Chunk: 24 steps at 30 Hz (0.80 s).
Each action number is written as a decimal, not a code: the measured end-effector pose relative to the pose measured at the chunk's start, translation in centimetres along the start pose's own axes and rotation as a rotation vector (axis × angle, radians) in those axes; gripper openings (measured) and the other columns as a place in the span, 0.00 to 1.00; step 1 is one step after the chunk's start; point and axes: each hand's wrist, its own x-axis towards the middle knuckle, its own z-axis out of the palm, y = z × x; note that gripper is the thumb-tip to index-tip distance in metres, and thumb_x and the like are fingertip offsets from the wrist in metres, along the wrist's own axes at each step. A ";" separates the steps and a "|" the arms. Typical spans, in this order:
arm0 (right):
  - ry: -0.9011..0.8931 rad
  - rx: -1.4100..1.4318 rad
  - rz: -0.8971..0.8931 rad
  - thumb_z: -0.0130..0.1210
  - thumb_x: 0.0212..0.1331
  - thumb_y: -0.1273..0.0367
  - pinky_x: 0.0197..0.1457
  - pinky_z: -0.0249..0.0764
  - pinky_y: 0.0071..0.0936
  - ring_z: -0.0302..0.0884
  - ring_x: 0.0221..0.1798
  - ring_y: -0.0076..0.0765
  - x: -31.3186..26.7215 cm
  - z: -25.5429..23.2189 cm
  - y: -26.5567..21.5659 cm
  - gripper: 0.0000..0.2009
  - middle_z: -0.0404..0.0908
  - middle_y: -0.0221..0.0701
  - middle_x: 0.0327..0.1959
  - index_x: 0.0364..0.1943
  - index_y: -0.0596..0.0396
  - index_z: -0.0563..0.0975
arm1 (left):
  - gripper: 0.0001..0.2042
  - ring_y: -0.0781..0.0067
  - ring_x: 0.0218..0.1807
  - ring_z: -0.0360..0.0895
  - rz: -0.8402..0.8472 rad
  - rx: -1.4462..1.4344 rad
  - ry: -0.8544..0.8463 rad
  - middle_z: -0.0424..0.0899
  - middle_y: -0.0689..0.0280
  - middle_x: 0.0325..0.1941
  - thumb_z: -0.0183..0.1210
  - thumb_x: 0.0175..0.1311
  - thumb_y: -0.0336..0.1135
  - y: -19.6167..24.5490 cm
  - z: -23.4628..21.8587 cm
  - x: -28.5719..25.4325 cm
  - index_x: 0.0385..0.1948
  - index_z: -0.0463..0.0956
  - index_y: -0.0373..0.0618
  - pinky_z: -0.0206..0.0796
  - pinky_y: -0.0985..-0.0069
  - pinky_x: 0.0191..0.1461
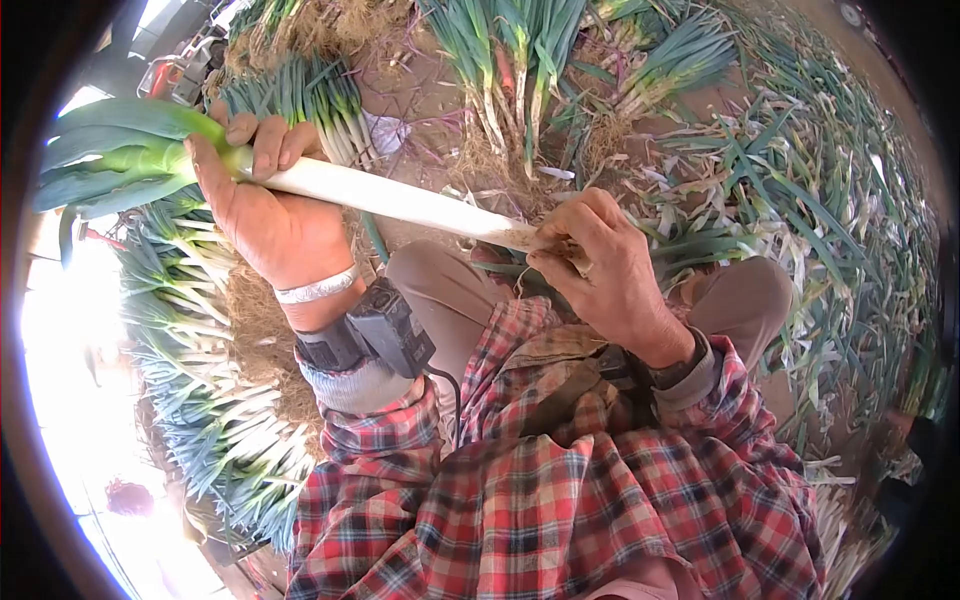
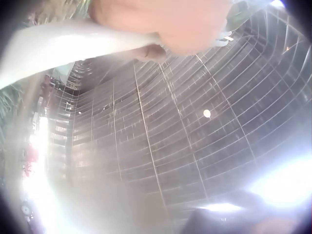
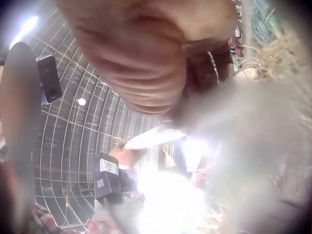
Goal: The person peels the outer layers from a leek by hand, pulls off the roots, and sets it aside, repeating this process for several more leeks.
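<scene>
A long leek [image 1: 385, 195] with a white stalk and green leaves lies slantwise across the head view. The left hand [image 1: 275, 205] grips it where the stalk meets the leaves, fingers curled over it. At the root end, the right hand [image 1: 605, 265] pinches the leek between thumb and fingers. In the left wrist view the white stalk [image 2: 73, 46] runs out from the left hand [image 2: 163, 22]. The right wrist view has the right hand [image 3: 146, 58] close up, with the stalk [image 3: 153, 137] beyond it; its fingertips are hidden there.
A long row of leeks [image 1: 225, 370] lies on the left, roots inward. More bunches stand ahead, including an upright one [image 1: 515, 80] and one leaning right [image 1: 680, 70]. Loose leaves and peelings [image 1: 840, 220] cover the ground at right. The person's knees [image 1: 440, 285] are below the hands.
</scene>
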 end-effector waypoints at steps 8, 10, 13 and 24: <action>-0.159 0.113 0.103 0.62 0.46 0.74 0.40 0.69 0.39 0.71 0.36 0.48 0.1 0.1 0.6 0.10 0.71 0.37 0.29 0.29 0.58 0.71 | 0.16 0.84 0.24 0.60 0.031 0.073 0.036 0.69 0.75 0.29 0.58 0.68 0.42 -0.4 0.4 -1.4 0.50 0.69 0.45 0.57 0.81 0.29; -0.196 0.162 0.078 0.61 0.46 0.74 0.40 0.69 0.39 0.71 0.35 0.48 -0.1 0.3 1.0 0.10 0.71 0.37 0.29 0.29 0.58 0.71 | 0.14 0.84 0.23 0.58 0.061 0.079 0.065 0.66 0.75 0.26 0.50 0.72 0.40 -0.8 0.9 -1.8 0.49 0.69 0.40 0.56 0.81 0.28; -0.211 0.160 0.104 0.61 0.46 0.73 0.40 0.69 0.39 0.72 0.36 0.48 -0.2 0.5 1.2 0.10 0.72 0.37 0.29 0.29 0.58 0.71 | 0.14 0.84 0.22 0.58 0.059 0.082 0.066 0.66 0.75 0.27 0.50 0.72 0.41 -0.9 0.6 -2.1 0.49 0.68 0.40 0.56 0.81 0.28; -0.149 0.058 0.075 0.63 0.47 0.74 0.41 0.71 0.39 0.74 0.40 0.47 -0.3 0.9 1.2 0.10 0.72 0.36 0.32 0.30 0.56 0.72 | 0.14 0.83 0.24 0.60 0.107 0.191 0.060 0.67 0.75 0.30 0.57 0.68 0.43 -0.6 0.2 -2.6 0.49 0.69 0.47 0.57 0.81 0.28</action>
